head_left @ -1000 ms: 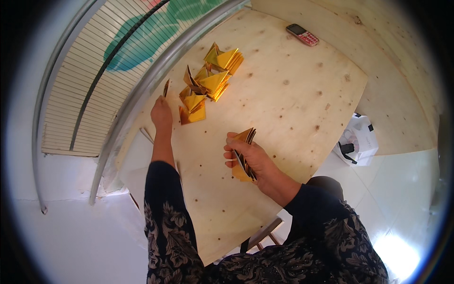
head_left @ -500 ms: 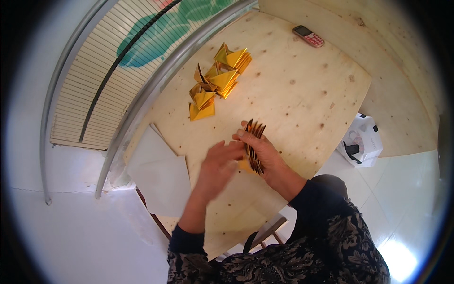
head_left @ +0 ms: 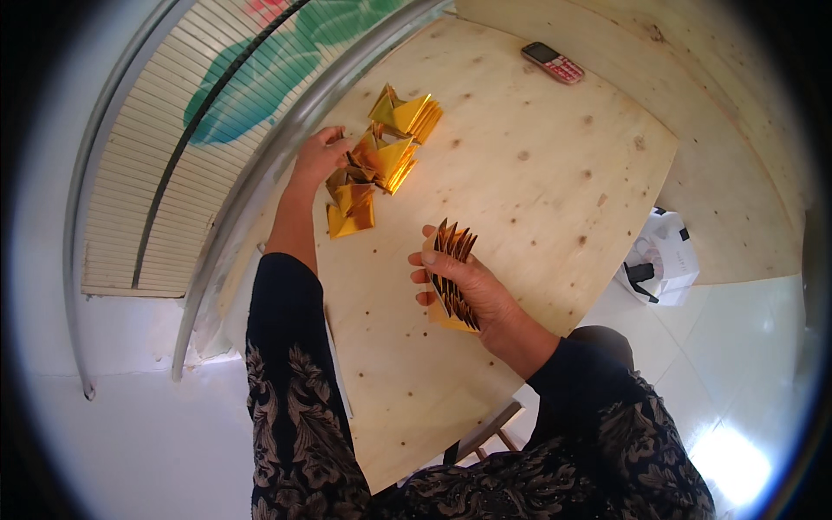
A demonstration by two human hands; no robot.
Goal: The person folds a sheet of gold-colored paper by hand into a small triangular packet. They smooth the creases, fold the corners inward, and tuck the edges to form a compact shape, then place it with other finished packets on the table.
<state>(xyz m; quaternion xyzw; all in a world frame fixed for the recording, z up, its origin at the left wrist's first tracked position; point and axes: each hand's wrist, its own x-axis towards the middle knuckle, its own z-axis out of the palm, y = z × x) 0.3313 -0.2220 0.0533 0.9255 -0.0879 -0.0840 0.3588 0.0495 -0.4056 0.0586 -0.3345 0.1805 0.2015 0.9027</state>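
1. In the head view, since the frame half a second ago, our left hand (head_left: 320, 161) has left the side of our right hand (head_left: 485, 299) and reached out to the gold paper pile (head_left: 394, 163) on the table (head_left: 529, 217).
2. Our left fingers are bent at the left edge of the pile, near its middle group; we cannot tell whether they pinch a piece there or only hover beside it.
3. Our right hand is closed around a bundle of folded gold papers (head_left: 453, 290), the thumb across the near face and fingertips showing past the left side; the layers fan apart along their upper edges.
4. The bundle is held above the table, nearer to us than the pile and to its right.
5. The pile lies in a slanting row on the left part of the tabletop, its folded pieces overlapping, some with points sticking up.
6. A mobile phone (head_left: 552, 62) with a red keypad lies near the far edge, and a white bag (head_left: 663, 260) sits beyond the table's right side.
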